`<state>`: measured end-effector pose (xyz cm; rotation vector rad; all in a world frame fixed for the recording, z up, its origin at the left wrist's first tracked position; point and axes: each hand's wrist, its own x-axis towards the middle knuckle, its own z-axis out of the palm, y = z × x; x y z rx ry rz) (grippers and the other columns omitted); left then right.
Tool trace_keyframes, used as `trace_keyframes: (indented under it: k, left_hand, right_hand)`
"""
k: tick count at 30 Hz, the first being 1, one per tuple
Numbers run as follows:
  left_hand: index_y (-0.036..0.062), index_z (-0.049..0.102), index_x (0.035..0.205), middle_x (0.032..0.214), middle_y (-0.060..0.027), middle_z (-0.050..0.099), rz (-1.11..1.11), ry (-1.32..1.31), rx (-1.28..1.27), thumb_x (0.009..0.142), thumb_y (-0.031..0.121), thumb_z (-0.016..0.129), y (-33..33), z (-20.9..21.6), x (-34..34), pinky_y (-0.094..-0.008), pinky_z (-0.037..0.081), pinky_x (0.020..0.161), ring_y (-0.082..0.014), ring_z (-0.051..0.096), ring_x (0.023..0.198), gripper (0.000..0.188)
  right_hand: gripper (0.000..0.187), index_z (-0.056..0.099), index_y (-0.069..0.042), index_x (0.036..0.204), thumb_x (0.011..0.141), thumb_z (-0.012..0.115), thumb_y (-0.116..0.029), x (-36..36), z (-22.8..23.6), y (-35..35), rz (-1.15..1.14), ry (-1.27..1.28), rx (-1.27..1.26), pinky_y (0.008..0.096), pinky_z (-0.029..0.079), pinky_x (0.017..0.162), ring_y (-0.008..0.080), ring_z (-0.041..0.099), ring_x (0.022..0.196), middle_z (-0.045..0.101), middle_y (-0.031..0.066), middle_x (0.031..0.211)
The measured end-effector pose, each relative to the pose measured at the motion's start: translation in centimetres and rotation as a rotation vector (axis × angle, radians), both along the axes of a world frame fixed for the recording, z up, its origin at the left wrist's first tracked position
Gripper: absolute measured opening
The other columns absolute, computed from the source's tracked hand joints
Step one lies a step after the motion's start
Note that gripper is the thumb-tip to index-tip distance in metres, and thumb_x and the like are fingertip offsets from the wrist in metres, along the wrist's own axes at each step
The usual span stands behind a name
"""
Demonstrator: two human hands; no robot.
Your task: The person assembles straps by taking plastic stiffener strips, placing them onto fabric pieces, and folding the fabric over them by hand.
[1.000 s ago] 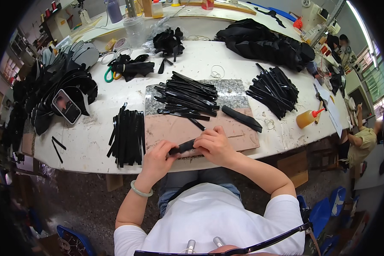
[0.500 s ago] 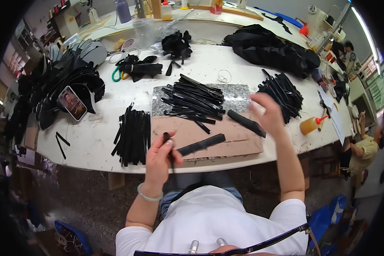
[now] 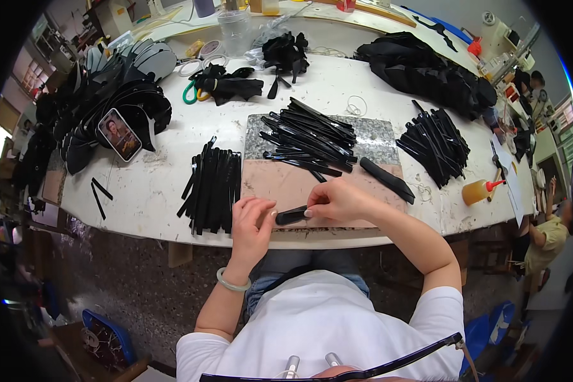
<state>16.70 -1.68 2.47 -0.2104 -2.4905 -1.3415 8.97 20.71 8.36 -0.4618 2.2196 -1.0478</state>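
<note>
A short length of black strip (image 3: 291, 216) lies between my two hands, low over the pinkish board (image 3: 261, 181) near the table's front edge. My right hand (image 3: 339, 201) pinches its right end between thumb and fingertips. At its left end, the bent fingers and thumb of my left hand (image 3: 253, 224) close on it; the fingers partly hide the grip. A wider black piece (image 3: 386, 180) rests slantwise on the board, right of my right hand. Beyond my hands, a loose pile of glossy black strips (image 3: 309, 137) covers part of a speckled grey slab (image 3: 375, 137).
Stacks of black strips flank the board at left (image 3: 213, 188) and right (image 3: 434, 145). A phone (image 3: 120, 135) leans on black cut pieces at far left. Scissors (image 3: 191, 92) lie behind. A red-tipped glue bottle (image 3: 481, 191) stands at right, before a dark fabric heap (image 3: 423, 73).
My right hand has come down leftward from the board's right side to the strip. My left hand has risen slightly toward it. The whole view has shifted a little.
</note>
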Motion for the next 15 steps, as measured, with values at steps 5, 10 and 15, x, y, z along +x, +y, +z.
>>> trace_keyframes:
  k: [5, 10, 15]
  left_hand:
    - [0.0025, 0.067, 0.1, 0.1, -0.0089, 0.066, -0.024, 0.013, -0.05, 0.086, 0.004, 0.065, -0.1, -0.4, 0.0, -0.0385, 0.043, 0.094, -0.0307, 0.051, 0.109, 0.015]
    - [0.0032, 0.067, 0.099, 0.1, -0.0089, 0.067, -0.029, 0.006, -0.051, 0.084, 0.005, 0.067, 0.3, -0.5, -0.1, -0.04, 0.042, 0.096, -0.0309, 0.052, 0.11, 0.016]
    - [0.0081, 0.066, 0.1, 0.096, -0.0044, 0.065, -0.038, 0.053, -0.213, 0.082, 0.008, 0.068, 1.3, 0.1, -0.1, -0.0424, 0.037, 0.095, -0.0297, 0.049, 0.112, 0.018]
  right_hand:
    - [0.02, 0.072, -0.004, 0.085, 0.079, 0.074, -0.023, -1.4, -0.8, -0.6, 0.112, 0.003, 0.023, 0.0321, 0.051, 0.064, 0.019, 0.066, 0.068, 0.07, 0.009, 0.074]
    - [0.02, 0.072, -0.004, 0.086, 0.08, 0.074, -0.023, -1.8, -1.2, -0.7, 0.129, -0.013, 0.057, 0.0319, 0.051, 0.062, 0.018, 0.066, 0.064, 0.07, 0.009, 0.074]
    - [0.02, 0.071, -0.004, 0.091, 0.083, 0.074, -0.023, -2.0, -2.0, -0.3, 0.146, 0.056, 0.089, 0.0273, 0.05, 0.057, 0.0109, 0.064, 0.059, 0.07, 0.0044, 0.073]
